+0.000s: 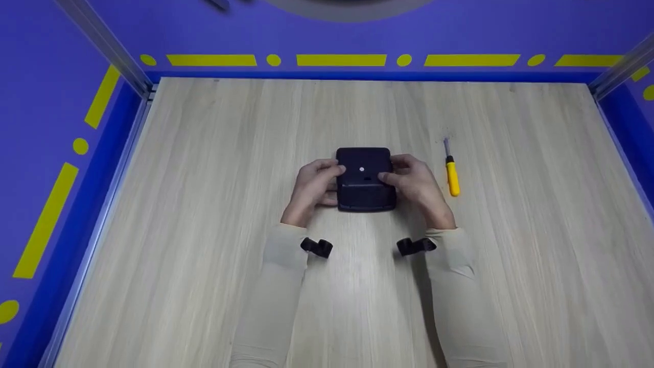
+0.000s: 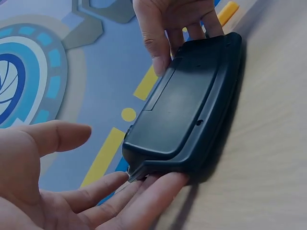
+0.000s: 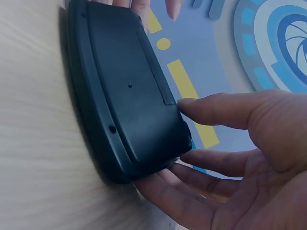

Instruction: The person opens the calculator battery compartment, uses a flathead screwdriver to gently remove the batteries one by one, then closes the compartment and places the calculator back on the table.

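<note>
A black plastic device (image 1: 364,176), shaped like a desk calculator lying face down, is between both hands on the wooden table. A small white dot marks its back; in the wrist views its raised rear part shows a cover seam and small dark holes. My right hand (image 1: 418,183) grips the right side, thumb on the back and fingers at the edge. On the other side, my left hand (image 1: 311,185) touches the lower edge with fairly straight fingers (image 2: 158,191). Its thumb stands apart from the device in the left wrist view. The device's front face is hidden.
To the right of the right hand, a screwdriver (image 1: 452,176) with a yellow handle lies on the table (image 1: 204,230). Small dark specks sit by its tip. Blue panels (image 1: 347,38) with yellow marks border the table at the back and sides.
</note>
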Motion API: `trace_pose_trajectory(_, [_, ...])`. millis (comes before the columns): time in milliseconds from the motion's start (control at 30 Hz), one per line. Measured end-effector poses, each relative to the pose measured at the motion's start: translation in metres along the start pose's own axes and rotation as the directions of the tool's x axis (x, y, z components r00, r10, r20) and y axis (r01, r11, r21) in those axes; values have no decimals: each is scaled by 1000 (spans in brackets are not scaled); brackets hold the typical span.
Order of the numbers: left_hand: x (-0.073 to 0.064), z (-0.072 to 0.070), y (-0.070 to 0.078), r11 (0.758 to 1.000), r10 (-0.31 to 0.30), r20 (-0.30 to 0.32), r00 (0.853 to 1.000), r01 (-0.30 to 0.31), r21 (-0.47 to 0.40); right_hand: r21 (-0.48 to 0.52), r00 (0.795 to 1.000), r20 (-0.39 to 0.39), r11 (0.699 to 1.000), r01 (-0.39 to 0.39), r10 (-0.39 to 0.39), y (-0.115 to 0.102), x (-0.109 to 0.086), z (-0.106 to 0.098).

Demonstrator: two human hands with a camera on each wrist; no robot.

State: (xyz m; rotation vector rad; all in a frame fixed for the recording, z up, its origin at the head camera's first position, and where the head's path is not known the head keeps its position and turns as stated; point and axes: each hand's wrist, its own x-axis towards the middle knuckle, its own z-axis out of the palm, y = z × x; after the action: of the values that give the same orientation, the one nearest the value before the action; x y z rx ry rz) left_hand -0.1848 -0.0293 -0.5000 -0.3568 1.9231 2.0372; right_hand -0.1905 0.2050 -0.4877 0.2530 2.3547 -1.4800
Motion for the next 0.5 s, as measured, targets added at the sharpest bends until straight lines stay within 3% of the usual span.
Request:
trace_pose_trajectory(233, [2,0,-2,990,69,40,997,-73,117,-39,1000,-7,999,16,-16,0,0,1])
trace_pose_trajectory(500, [3,1,-4,980,81,31,996,-85,177,-56,1000,-9,998,1,-2,-2,0,2])
